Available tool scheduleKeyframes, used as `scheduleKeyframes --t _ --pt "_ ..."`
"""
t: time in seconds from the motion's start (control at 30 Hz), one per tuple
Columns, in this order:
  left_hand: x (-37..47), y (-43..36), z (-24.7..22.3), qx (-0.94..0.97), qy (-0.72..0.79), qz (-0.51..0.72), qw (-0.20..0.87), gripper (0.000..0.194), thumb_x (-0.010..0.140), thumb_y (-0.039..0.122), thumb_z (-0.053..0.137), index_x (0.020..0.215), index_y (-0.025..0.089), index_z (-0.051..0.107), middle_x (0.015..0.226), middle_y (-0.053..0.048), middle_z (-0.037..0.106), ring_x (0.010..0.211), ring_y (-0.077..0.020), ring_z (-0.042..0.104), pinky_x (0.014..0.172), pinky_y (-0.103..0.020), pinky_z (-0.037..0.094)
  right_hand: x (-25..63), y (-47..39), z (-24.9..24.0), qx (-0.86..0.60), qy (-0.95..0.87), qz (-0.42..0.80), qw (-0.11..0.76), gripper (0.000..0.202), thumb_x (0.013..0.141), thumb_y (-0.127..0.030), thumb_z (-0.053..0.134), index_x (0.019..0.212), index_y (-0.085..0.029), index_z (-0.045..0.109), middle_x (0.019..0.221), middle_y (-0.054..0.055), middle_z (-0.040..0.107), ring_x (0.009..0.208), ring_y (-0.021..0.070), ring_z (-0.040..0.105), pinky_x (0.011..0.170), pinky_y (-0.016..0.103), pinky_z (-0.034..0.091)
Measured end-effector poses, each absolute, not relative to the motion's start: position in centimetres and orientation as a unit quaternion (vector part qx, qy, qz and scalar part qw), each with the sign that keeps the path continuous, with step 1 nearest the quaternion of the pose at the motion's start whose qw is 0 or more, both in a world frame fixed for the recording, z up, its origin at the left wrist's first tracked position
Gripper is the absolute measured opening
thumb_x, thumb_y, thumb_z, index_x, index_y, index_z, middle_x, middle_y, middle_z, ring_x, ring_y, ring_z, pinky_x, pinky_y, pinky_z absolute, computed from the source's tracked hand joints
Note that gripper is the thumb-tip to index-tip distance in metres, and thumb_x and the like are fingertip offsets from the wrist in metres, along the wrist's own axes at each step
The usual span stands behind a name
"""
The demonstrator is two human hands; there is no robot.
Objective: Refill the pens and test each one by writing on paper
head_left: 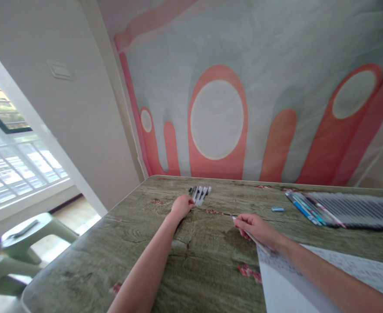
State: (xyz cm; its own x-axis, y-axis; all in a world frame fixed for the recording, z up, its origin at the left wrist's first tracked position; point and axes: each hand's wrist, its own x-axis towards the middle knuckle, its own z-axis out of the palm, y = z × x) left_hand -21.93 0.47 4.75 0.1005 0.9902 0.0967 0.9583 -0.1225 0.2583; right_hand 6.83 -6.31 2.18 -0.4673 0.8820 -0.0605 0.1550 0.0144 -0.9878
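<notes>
My left hand (182,206) rests toward the back of the table, its fingers curled together at the left end of a small row of clear and white pieces with dark parts (200,194). Whatever those fingertips may grip is hidden. In my right hand (255,228) is a slim, light-coloured pen (258,242), held at a slant with its thin dark tip pointing left, toward the row. A short blue cap (278,209) lies on the table beyond my right hand. Under my right forearm is a white sheet of paper (284,284) with rows of small marks.
At the right, a long row of grey-looking pens (364,211) lies side by side, with several blue, teal and pink ones (308,209) at its left end. The wood-grain table (191,269) meets a painted wall (165,87). Green stools (44,232) stand at the left.
</notes>
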Motion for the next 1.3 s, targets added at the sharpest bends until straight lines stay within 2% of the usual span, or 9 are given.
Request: scheduleKeyframes --t 0.2,0.33,0.43,0.57,0.7,0.83,0.97,1.3 --pt "-22.0 0.3 5.3 0.747 0.648 0.122 0.081 0.012 0.067 0.025 0.059 0.07 0.018 0.067 0.072 -0.004 0.066 0.07 -0.016 0.058 0.067 -0.023 0.04 6.8 -6.4 2.4 -0.409 -0.638 0.572 0.313 0.035 0.074 -0.052 0.05 0.071 -0.017 0.052 0.052 -0.004 0.051 0.044 0.0068 0.042 0.042 0.019 0.03" --pt "-21.3 -0.3 7.5 0.762 0.622 0.152 0.097 0.017 0.07 0.029 0.055 0.076 0.018 0.067 0.076 -0.003 0.066 0.073 -0.0157 0.058 0.067 -0.022 0.04 6.8 -6.4 2.3 -0.404 -0.635 0.577 0.317 0.036 0.074 -0.053 0.049 0.07 -0.017 0.051 0.052 -0.004 0.051 0.044 0.0066 0.043 0.042 0.018 0.03" --pt "-19.4 -1.2 8.6 0.774 0.55 0.233 0.21 0.024 0.069 0.036 0.056 0.078 0.015 0.066 0.075 -0.004 0.066 0.07 -0.0156 0.058 0.065 -0.022 0.041 6.7 -6.3 2.2 -0.397 -0.625 0.581 0.337 0.037 0.073 -0.054 0.05 0.07 -0.017 0.05 0.049 -0.005 0.047 0.042 0.0063 0.04 0.041 0.018 0.029" --pt "-15.6 -2.6 7.4 0.704 0.471 0.289 0.445 0.028 0.068 0.041 0.057 0.074 0.014 0.064 0.068 -0.005 0.065 0.062 -0.0157 0.059 0.059 -0.025 0.044 6.6 -6.3 2.1 -0.396 -0.603 0.582 0.375 0.038 0.071 -0.056 0.051 0.072 -0.018 0.05 0.046 -0.008 0.041 0.038 0.0051 0.034 0.037 0.018 0.027" --pt "-12.6 -3.4 4.7 0.63 0.451 0.334 0.536 0.031 0.06 0.041 0.066 0.07 0.013 0.063 0.06 -0.004 0.062 0.056 -0.0146 0.057 0.06 -0.028 0.045 6.7 -6.3 2.3 -0.396 -0.589 0.591 0.383 0.035 0.073 -0.053 0.05 0.077 -0.019 0.051 0.048 -0.008 0.039 0.036 0.0043 0.031 0.034 0.017 0.025" --pt "-11.5 -3.5 3.0 0.573 0.437 0.418 0.554 0.037 0.058 0.04 0.069 0.08 0.011 0.063 0.07 -0.004 0.063 0.06 -0.0105 0.055 0.065 -0.025 0.044 6.9 -6.1 2.6 -0.387 -0.565 0.614 0.393 0.033 0.077 -0.049 0.046 0.082 -0.018 0.055 0.055 -0.005 0.039 0.038 0.005 0.032 0.033 0.018 0.027" --pt "-11.6 -3.5 2.1 0.534 0.414 0.45 0.584 0.038 0.061 0.04 0.068 0.085 0.011 0.063 0.073 -0.003 0.061 0.061 -0.0079 0.052 0.066 -0.022 0.042 6.9 -5.9 2.5 -0.391 -0.577 0.611 0.375 0.032 0.077 -0.046 0.047 0.082 -0.016 0.057 0.056 -0.005 0.04 0.038 0.0047 0.033 0.034 0.018 0.029" --pt "-11.7 -3.6 2.1 0.504 0.386 0.457 0.624 0.034 0.06 0.036 0.07 0.08 0.011 0.062 0.074 -0.003 0.061 0.061 -0.0073 0.051 0.063 -0.021 0.039 7.0 -5.5 1.5 -0.402 -0.626 0.572 0.344 0.037 0.077 -0.05 0.044 0.073 -0.015 0.055 0.049 -0.007 0.038 0.035 0.0043 0.034 0.034 0.017 0.027"
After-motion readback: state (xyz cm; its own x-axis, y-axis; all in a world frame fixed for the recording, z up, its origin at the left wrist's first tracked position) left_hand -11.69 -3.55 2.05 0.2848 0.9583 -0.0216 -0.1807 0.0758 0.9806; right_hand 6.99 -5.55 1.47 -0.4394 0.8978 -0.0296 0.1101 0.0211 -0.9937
